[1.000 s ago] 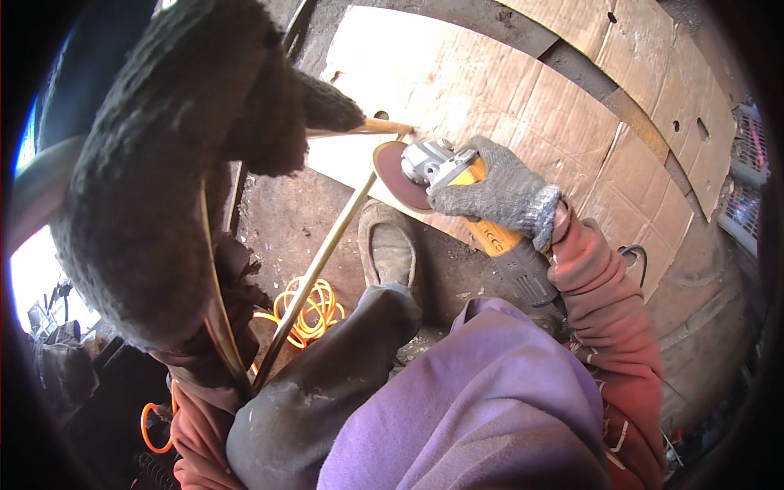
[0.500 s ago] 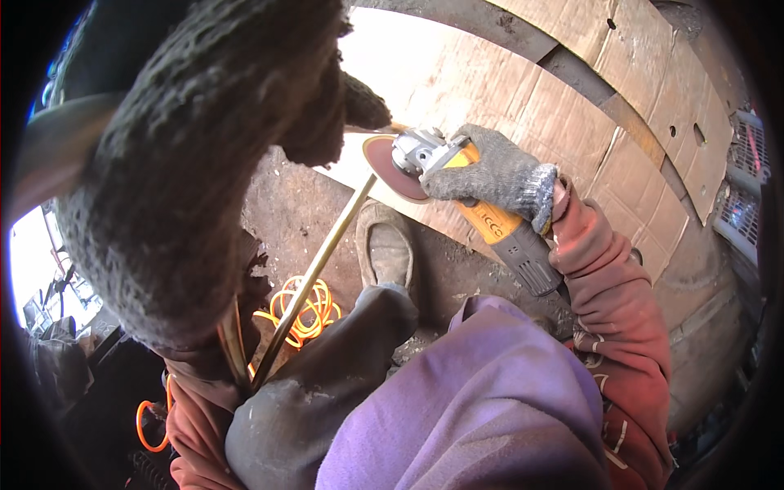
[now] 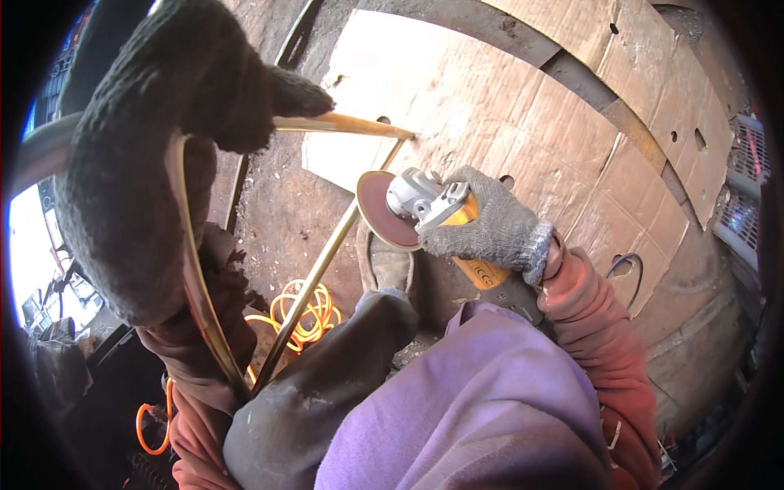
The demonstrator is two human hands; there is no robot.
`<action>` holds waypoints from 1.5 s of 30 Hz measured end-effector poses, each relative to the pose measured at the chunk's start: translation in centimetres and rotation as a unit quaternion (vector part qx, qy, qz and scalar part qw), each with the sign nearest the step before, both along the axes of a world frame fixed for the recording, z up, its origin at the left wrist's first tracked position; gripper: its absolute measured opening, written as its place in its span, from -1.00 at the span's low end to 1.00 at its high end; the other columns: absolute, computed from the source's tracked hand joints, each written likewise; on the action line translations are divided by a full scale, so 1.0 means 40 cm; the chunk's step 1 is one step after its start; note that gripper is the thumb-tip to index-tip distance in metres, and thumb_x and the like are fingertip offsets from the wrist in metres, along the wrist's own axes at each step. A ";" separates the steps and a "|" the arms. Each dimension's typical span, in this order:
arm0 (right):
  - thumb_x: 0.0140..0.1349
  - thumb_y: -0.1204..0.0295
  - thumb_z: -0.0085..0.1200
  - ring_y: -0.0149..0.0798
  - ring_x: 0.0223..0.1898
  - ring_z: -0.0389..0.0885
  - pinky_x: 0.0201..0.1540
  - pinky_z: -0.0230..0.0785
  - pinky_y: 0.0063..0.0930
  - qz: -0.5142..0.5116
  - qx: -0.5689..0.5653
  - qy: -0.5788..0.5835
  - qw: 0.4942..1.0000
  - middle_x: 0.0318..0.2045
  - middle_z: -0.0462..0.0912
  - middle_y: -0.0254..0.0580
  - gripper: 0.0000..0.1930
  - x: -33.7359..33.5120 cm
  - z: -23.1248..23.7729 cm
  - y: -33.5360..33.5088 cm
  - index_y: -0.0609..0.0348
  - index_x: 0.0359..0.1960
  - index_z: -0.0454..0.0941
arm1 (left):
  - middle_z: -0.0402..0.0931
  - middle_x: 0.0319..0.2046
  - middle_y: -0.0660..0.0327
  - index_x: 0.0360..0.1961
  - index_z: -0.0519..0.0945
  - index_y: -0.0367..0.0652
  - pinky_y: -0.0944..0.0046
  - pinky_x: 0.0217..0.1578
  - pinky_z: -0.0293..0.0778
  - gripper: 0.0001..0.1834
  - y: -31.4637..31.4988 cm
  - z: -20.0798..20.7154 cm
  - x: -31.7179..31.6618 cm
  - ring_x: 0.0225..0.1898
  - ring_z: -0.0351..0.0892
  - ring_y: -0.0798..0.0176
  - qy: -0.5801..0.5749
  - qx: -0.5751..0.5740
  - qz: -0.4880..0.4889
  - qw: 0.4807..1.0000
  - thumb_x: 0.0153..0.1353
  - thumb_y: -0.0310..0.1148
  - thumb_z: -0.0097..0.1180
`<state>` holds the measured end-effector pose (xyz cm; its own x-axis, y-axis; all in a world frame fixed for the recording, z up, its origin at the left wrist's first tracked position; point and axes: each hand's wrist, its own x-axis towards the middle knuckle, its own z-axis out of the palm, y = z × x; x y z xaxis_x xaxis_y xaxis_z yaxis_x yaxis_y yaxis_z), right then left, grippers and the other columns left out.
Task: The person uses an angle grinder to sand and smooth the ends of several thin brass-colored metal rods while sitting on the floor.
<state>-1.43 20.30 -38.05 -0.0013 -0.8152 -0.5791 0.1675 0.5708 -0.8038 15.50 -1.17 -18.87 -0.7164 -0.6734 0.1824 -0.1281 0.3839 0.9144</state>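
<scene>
My left hand (image 3: 155,155), in a dark knitted glove, looms large at the upper left. Its fingers are wrapped round a gold-coloured metal frame (image 3: 322,260) of thin bars that meet at a far corner. My right hand (image 3: 486,219), in a grey glove with a pale cuff, grips a yellow angle grinder (image 3: 483,274) with a silver head. The grinder's reddish-brown disc (image 3: 382,214) stands beside the frame's long slanting bar; whether they touch, I cannot tell. No sparks show.
Flattened cardboard sheets (image 3: 539,122) cover the floor ahead. A coiled orange hose or cable (image 3: 306,314) lies left of my shoe (image 3: 385,263). A black cable (image 3: 633,265) loops at the right. Grey plastic crates (image 3: 743,155) stand at the far right edge.
My left hand has shifted left, and the frame's far corner now shows beyond the disc. My right hand has brought the grinder slightly downward and left.
</scene>
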 end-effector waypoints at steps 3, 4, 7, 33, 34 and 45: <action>-0.13 0.09 0.60 -0.26 -0.13 0.66 -0.02 0.58 -0.34 -0.044 0.052 -0.003 0.998 -0.09 0.62 0.00 -0.16 -0.008 -0.003 -0.006 0.34 0.08 0.41 | 0.57 0.10 -0.03 0.21 0.53 -0.37 0.11 0.09 0.57 -0.54 0.049 -0.001 0.005 0.07 0.59 0.07 -0.017 -0.041 0.137 0.990 0.27 -0.51 0.17; -0.12 0.10 0.59 -0.26 -0.12 0.66 -0.02 0.58 -0.34 -0.055 0.063 0.000 0.996 -0.09 0.62 0.00 -0.16 -0.020 -0.020 -0.012 0.35 0.09 0.41 | 0.58 0.11 -0.02 0.21 0.54 -0.34 0.13 0.11 0.57 -0.52 0.060 -0.001 0.004 0.12 0.58 0.09 -0.026 -0.051 0.186 0.981 0.23 -0.61 0.21; -0.08 0.13 0.58 -0.26 -0.10 0.66 -0.03 0.58 -0.30 -0.042 0.034 -0.014 0.998 -0.07 0.62 0.03 -0.18 -0.010 -0.025 -0.004 0.38 0.10 0.40 | 0.58 0.10 0.00 0.21 0.54 -0.34 0.13 0.10 0.56 -0.55 0.051 0.036 0.018 0.08 0.58 0.09 -0.014 -0.019 0.110 0.994 0.27 -0.58 0.18; -0.01 0.32 0.55 -0.38 -0.21 0.65 -0.14 0.58 -0.44 -0.203 0.038 -0.137 0.969 -0.17 0.66 -0.13 -0.40 0.099 -0.043 0.001 0.30 -0.03 0.46 | 0.60 -0.02 0.02 0.14 0.54 -0.36 0.16 -0.01 0.59 -0.63 -0.060 0.032 -0.019 -0.08 0.63 0.13 0.001 0.047 -0.041 0.998 0.39 -0.39 0.11; -0.01 0.31 0.56 -0.38 -0.21 0.65 -0.13 0.58 -0.44 -0.214 0.042 -0.128 0.968 -0.17 0.66 -0.12 -0.39 0.094 -0.052 -0.003 0.31 -0.02 0.45 | 0.60 -0.02 0.02 0.14 0.54 -0.36 0.16 -0.02 0.59 -0.63 -0.065 0.016 -0.021 -0.08 0.63 0.13 0.001 0.051 -0.045 0.998 0.39 -0.38 0.11; 0.02 0.26 0.56 -0.35 -0.18 0.65 -0.13 0.59 -0.41 -0.197 0.031 -0.117 0.973 -0.20 0.65 -0.15 -0.35 0.079 -0.045 -0.019 0.31 0.00 0.41 | 0.62 -0.07 0.03 0.11 0.55 -0.36 0.18 -0.05 0.61 -0.65 -0.056 0.032 -0.012 -0.11 0.64 0.15 -0.002 0.052 -0.035 0.998 0.40 -0.35 0.11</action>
